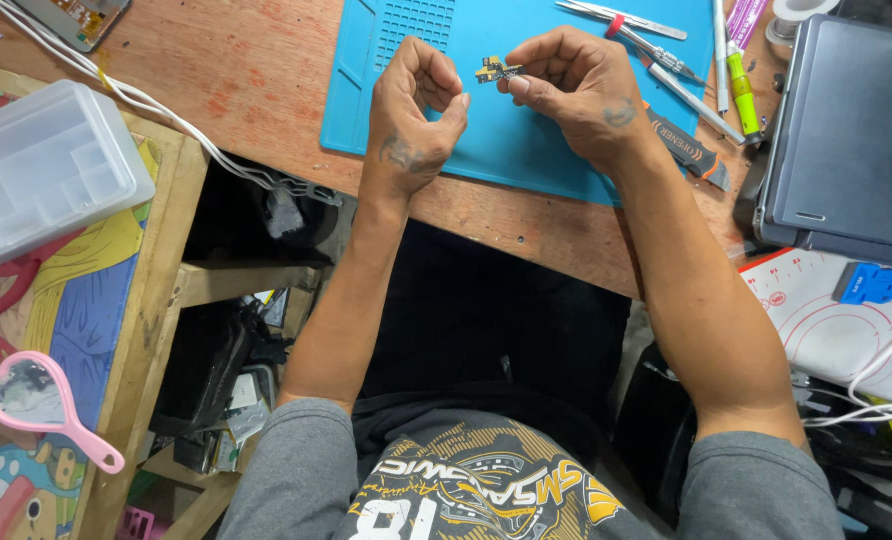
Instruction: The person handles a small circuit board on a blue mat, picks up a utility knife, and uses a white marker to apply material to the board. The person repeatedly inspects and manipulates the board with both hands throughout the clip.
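Note:
Over a blue work mat [556, 140] my right hand [576, 85] pinches a small gold-coloured circuit part [494, 70] between thumb and fingertips. My left hand [418, 100] is curled just to the left of that part, its fingers bent inward and its fingertips close to the part; whether they touch it is unclear. Both forearms reach up from the bottom of the view over the wooden table [256, 70].
Tweezers [621, 18], a screwdriver [666, 60], a yellow-tipped pen tool [741, 85] and a utility knife [691, 148] lie right of the mat. A dark laptop-like case [851, 130] sits far right. A clear plastic box [46, 165] and a pink hand mirror [36, 400] lie left.

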